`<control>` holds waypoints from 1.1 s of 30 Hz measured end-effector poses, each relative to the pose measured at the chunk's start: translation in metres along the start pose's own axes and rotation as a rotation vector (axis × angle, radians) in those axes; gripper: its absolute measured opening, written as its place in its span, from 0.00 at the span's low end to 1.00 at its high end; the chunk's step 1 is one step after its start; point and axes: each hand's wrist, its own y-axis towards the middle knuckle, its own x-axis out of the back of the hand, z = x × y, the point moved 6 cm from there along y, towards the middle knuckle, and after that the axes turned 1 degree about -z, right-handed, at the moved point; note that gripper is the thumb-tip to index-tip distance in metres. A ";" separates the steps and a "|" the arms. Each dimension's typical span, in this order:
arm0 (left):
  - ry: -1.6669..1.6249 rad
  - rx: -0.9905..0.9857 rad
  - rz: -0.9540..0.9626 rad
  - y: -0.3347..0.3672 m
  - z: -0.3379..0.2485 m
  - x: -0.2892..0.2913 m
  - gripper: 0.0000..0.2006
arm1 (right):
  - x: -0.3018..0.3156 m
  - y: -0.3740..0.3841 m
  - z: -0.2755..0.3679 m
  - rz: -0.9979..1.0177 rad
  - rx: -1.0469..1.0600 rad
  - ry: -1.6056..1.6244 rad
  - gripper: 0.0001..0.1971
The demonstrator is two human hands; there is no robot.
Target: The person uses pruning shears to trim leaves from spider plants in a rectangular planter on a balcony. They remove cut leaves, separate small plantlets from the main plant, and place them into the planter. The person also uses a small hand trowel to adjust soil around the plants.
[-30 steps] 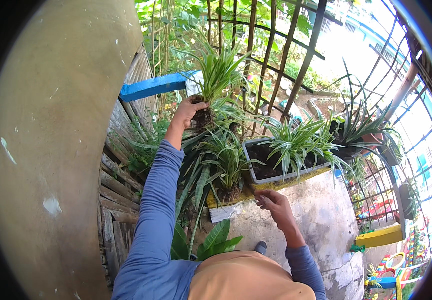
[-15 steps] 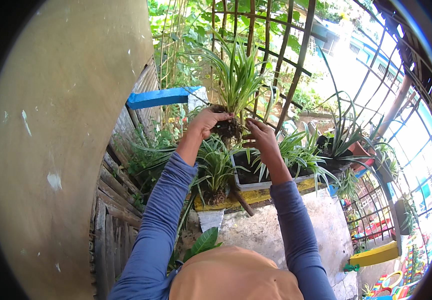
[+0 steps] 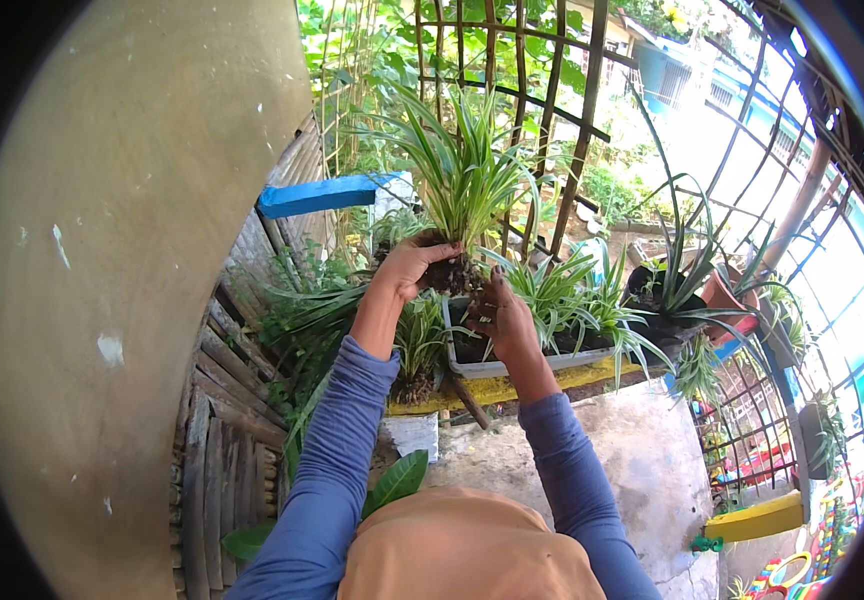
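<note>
A spider plant [image 3: 462,175] with green and pale-striped leaves is held upright in front of me. My left hand [image 3: 415,268] is closed around the base of the plant, gripping its dark, soil-covered root ball [image 3: 460,274]. Just right of and below the roots is my right hand [image 3: 505,318], its fingers half curled and apart, with soil on them. Whether its fingertips touch the roots is hard to tell. Below my hands stands a grey rectangular planter [image 3: 482,369] with dark soil and more striped plants [image 3: 557,300] in its right part.
Another spider plant with bare roots [image 3: 417,355] sits on the yellow ledge [image 3: 522,388], left of the planter. Potted plants [image 3: 667,290] stand to the right. A lattice fence [image 3: 580,130] rises behind, a blue-topped beam [image 3: 317,196] at left, beside a plain wall [image 3: 132,250].
Both hands and the plant have come lower. My right hand has dropped from beside the top of the roots to below their right side, over the planter.
</note>
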 end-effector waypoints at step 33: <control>-0.121 -0.189 -0.120 -0.029 0.031 0.024 0.11 | -0.046 0.040 0.025 0.197 0.383 -0.212 0.15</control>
